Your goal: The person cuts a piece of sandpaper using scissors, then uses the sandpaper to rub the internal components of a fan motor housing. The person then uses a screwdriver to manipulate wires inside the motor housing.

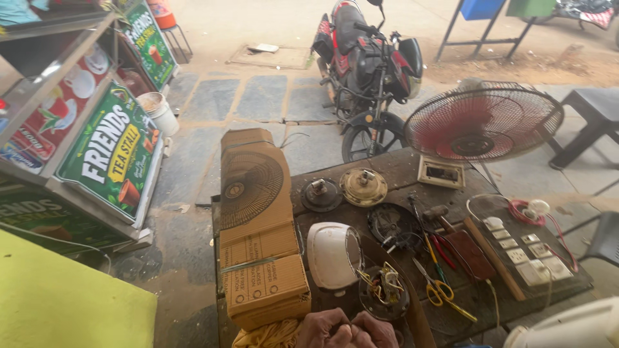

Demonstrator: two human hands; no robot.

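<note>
A dark, worn workbench (393, 169) stands on the pavement. A long cardboard box (256, 225) lies along its left edge. Two round motor plates (342, 190) sit near the far edge, beside a fan (483, 122) at the far right corner. A white cover (329, 254), a motor (383, 290), scissors (438, 287) and pliers (442, 248) lie mid-bench. A switchboard (525, 251) lies along the right edge.

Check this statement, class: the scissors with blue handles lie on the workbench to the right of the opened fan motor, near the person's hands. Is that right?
Not quite: the head view shows the scissors have yellow handles, not blue. They do lie on the workbench to the right of the opened fan motor, near the hands.
</note>
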